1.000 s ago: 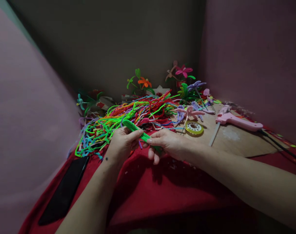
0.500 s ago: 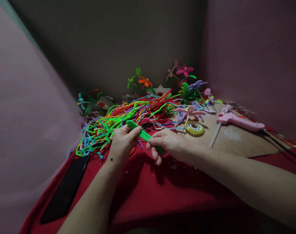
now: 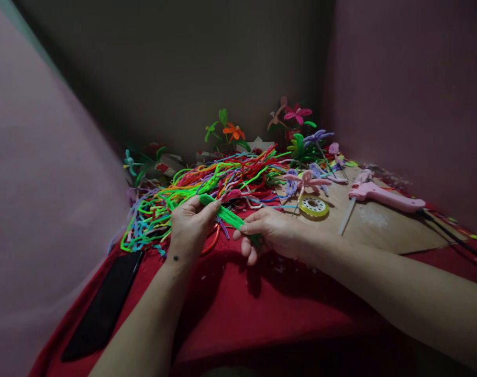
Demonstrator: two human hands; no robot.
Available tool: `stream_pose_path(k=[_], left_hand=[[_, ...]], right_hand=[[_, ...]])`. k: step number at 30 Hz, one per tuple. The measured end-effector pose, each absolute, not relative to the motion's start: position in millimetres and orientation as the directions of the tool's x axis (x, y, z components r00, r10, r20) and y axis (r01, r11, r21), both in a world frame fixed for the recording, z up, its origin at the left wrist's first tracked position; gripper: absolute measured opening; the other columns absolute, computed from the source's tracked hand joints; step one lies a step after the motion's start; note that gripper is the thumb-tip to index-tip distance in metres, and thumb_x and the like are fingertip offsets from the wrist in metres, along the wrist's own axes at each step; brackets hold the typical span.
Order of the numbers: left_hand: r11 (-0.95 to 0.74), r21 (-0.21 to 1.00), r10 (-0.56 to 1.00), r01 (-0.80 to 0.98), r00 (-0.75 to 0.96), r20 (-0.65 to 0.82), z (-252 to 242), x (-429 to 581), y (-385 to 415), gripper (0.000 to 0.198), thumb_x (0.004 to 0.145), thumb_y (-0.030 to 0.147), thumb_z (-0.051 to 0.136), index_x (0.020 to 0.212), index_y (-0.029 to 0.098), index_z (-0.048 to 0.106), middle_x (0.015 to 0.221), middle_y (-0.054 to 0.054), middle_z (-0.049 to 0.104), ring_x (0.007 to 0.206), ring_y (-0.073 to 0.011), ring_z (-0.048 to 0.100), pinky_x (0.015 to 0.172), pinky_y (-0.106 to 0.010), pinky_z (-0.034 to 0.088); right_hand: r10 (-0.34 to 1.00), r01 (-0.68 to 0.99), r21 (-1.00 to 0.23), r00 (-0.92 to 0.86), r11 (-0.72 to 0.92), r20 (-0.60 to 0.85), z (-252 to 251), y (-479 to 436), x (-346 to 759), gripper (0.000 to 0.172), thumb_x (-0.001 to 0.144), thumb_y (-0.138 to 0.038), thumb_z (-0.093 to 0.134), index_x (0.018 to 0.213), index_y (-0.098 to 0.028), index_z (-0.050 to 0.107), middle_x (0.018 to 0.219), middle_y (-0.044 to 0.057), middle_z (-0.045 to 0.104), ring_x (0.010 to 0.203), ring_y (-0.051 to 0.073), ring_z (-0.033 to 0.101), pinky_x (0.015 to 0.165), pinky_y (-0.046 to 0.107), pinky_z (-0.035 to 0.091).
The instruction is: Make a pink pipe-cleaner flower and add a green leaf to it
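Note:
A flat strip of bright green pipe cleaners (image 3: pixel 231 217), lying side by side, is stretched between my two hands above the red cloth. My left hand (image 3: pixel 191 222) pinches its upper left end between thumb and fingers. On the lower right end, my right hand (image 3: pixel 272 230) grips with thumb and forefinger, its other fingers curled loosely beneath. Just behind the hands lies a heap of loose pipe cleaners (image 3: pixel 207 183) in many colours. A red one (image 3: pixel 211 243) and a short purple one (image 3: pixel 224 229) show beside the strip.
A pink glue gun (image 3: pixel 387 196) with a cord lies on a brown board (image 3: pixel 403 230) at right. Near it are a yellow tape roll (image 3: pixel 314 207) and a pink pipe-cleaner flower (image 3: pixel 307 181). A black phone-like slab (image 3: pixel 104 306) rests at left. Finished flowers (image 3: pixel 234 132) stand behind.
My left hand has slid slightly left along the green strip, so more of it shows between my hands. My right hand has barely moved.

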State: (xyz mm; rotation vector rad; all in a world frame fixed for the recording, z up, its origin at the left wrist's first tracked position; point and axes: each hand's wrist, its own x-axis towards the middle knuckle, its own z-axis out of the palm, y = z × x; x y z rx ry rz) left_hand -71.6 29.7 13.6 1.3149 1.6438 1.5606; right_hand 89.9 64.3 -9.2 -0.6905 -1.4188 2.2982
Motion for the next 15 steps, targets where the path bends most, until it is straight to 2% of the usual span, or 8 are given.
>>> stream_pose_path(k=[4,7,12,15], left_hand=[[-0.142,0.973,0.900,0.184,-0.386,0.204,13.3,-73.6,30.5,0.015,0.063,0.026,0.070,0.068,0.017,0.059,0.050,0.007,0.046,0.040,-0.0048,0.037,0.037,-0.017,0.027],[-0.136,0.982,0.907,0.131,-0.382,0.176,13.7,-73.1,30.5,0.016,0.063,0.024,0.071,0.067,0.017,0.058,0.048,0.008,0.043,0.038,-0.0043,0.035,0.038,-0.016,0.028],[-0.097,0.995,0.938,-0.009,-0.334,0.089,17.7,-75.4,31.3,0.018,0.064,0.020,0.070,0.064,0.017,0.052,0.046,0.009,0.037,0.037,-0.0030,0.029,0.037,-0.015,0.025],[-0.022,0.995,0.973,-0.097,-0.231,-0.001,19.2,-77.5,32.5,0.027,0.066,0.026,0.069,0.058,0.017,0.045,0.044,0.009,0.034,0.036,-0.0031,0.027,0.035,-0.016,0.021]], right_hand=[[0.523,-0.016,-0.895,-0.817,-0.446,-0.245,-6.2,64.6,91.8,0.022,0.085,-0.009,0.038,0.074,-0.008,0.057,0.050,0.004,0.061,0.038,0.013,0.057,0.042,0.022,0.046],[0.521,-0.011,-0.894,-0.816,-0.447,-0.251,-6.1,65.4,91.5,0.022,0.085,-0.010,0.039,0.073,-0.009,0.057,0.049,0.004,0.061,0.038,0.013,0.058,0.042,0.023,0.047],[0.524,-0.019,-0.899,-0.818,-0.437,-0.237,-6.6,66.8,90.7,0.022,0.083,-0.008,0.039,0.070,-0.009,0.056,0.048,0.005,0.061,0.038,0.014,0.058,0.042,0.022,0.048],[0.539,-0.023,-0.899,-0.807,-0.438,-0.242,-6.6,67.0,90.9,0.022,0.083,-0.010,0.039,0.069,-0.009,0.056,0.048,0.005,0.061,0.037,0.013,0.058,0.040,0.021,0.046]])
